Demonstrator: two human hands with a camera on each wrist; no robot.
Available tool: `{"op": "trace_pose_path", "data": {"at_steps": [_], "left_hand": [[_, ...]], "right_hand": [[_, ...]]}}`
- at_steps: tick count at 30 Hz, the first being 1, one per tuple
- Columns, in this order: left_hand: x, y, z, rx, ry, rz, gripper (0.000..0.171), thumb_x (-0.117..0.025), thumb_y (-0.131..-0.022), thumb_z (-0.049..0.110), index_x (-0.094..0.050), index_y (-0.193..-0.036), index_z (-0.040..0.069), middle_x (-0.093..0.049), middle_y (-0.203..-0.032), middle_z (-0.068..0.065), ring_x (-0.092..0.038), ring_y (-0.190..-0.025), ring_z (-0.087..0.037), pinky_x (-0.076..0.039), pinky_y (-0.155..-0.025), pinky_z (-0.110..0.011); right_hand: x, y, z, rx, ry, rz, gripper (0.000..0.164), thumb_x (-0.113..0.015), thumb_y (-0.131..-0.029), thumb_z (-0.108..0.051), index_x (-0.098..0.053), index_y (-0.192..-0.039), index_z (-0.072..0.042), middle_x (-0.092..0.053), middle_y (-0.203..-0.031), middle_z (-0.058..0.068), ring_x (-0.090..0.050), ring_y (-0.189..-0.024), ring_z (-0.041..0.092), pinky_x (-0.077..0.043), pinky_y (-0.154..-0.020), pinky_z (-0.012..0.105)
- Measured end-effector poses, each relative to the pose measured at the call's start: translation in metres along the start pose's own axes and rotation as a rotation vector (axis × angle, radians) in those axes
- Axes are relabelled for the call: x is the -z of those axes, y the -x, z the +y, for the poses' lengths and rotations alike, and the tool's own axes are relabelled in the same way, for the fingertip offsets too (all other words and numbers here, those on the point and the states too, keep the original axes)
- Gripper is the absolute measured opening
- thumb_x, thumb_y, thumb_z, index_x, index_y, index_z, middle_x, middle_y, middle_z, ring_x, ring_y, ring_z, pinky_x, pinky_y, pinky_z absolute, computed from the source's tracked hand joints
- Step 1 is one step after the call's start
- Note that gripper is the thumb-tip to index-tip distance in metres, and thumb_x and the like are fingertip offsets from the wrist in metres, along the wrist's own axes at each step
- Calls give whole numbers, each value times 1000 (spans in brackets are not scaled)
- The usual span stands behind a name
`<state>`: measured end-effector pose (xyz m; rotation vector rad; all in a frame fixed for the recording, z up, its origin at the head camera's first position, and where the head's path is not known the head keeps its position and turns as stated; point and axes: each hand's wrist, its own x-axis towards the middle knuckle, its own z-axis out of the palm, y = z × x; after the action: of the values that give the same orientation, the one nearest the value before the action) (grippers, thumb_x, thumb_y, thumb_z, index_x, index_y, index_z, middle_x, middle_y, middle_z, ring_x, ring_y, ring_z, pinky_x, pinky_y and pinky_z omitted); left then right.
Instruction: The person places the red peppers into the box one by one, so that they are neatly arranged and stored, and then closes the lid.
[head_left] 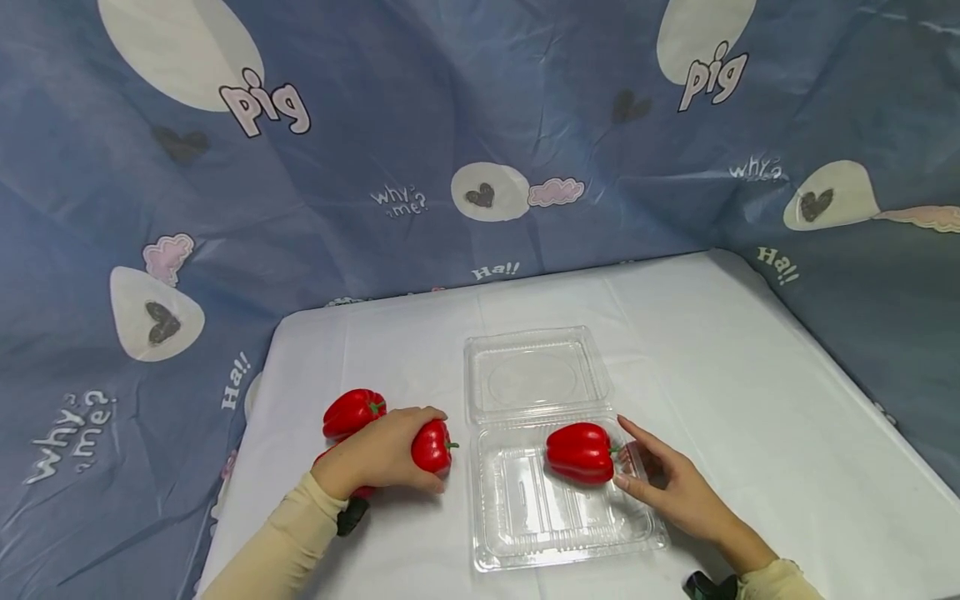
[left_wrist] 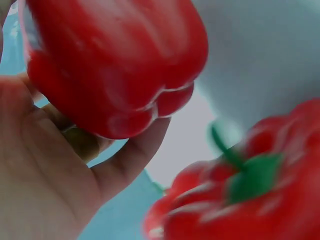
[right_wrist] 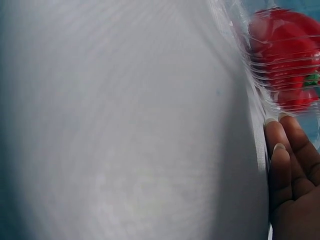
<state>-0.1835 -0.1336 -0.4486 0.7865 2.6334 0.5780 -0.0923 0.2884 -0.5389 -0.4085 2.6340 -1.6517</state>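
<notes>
My left hand [head_left: 390,450] grips a red bell pepper [head_left: 432,447] with a green stem, left of a clear plastic clamshell box [head_left: 495,550]. In the left wrist view the fingers curve around this pepper [left_wrist: 120,65], its lobed bottom end showing. Another red bell pepper [head_left: 580,452] lies on its side in the box's base, stem to the right. Beside that stem is my right hand [head_left: 678,492], thumb and fingers spread at the box's right side. The right wrist view has its fingers [right_wrist: 281,167] against the ridged outer wall, the pepper visible through the plastic.
One more red pepper [head_left: 354,414] lies behind my left hand, and another is mostly hidden under that wrist. The box's lid [head_left: 537,375] lies folded back, away from me. A white cloth [head_left: 735,375] covers the table; a blue patterned curtain [head_left: 420,83] hangs around it.
</notes>
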Motion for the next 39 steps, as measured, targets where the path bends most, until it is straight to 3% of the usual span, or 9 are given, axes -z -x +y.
{"op": "trace_pose_path", "data": {"at_steps": [8, 16, 23, 31, 39], "left_hand": [[35, 1, 20, 0, -97, 32, 86, -90, -61, 50, -55, -135, 21, -62, -118, 7, -58, -106, -14, -52, -80, -42], [55, 2, 42, -63, -99, 31, 87, -90, -63, 46, -54, -136, 16, -62, -117, 4, -59, -105, -18, -54, -76, -36], [56, 0, 49, -85, -109, 38, 85, -90, -63, 44, -55, -135, 16, -62, -113, 6, -59, -102, -15, -53, -75, -32], [49, -8, 60, -111, -110, 17, 83, -89, -62, 42, -56, -134, 16, -62, -108, 7, -59, -96, -12, -53, -74, -30], [34, -25, 81, -174, -117, -15, 82, -88, -63, 44, -56, -133, 17, -63, -110, 5, -60, -95, -14, -53, -74, -28]], "right_hand": [[2, 0, -1, -6, -11, 1, 80, -78, -86, -17, -36, -154, -21, -62, -111, 3, -59, -90, 18, -50, -71, 26], [1, 1, 0, -10, -7, 8, 79, -79, -86, -17, -37, -153, -23, -62, -110, 3, -59, -90, 17, -50, -71, 26], [0, 1, 0, -12, 3, 9, 79, -79, -86, -17, -37, -154, -21, -62, -110, 3, -58, -90, 19, -49, -72, 26], [0, 0, -24, -19, 5, 20, 76, -78, -86, -16, -40, -152, -16, -62, -107, 9, -58, -90, 22, -49, -73, 26], [-2, 1, -6, -29, 14, 15, 79, -79, -86, -20, -38, -153, -23, -63, -109, 1, -60, -93, 22, -49, -75, 25]]}}
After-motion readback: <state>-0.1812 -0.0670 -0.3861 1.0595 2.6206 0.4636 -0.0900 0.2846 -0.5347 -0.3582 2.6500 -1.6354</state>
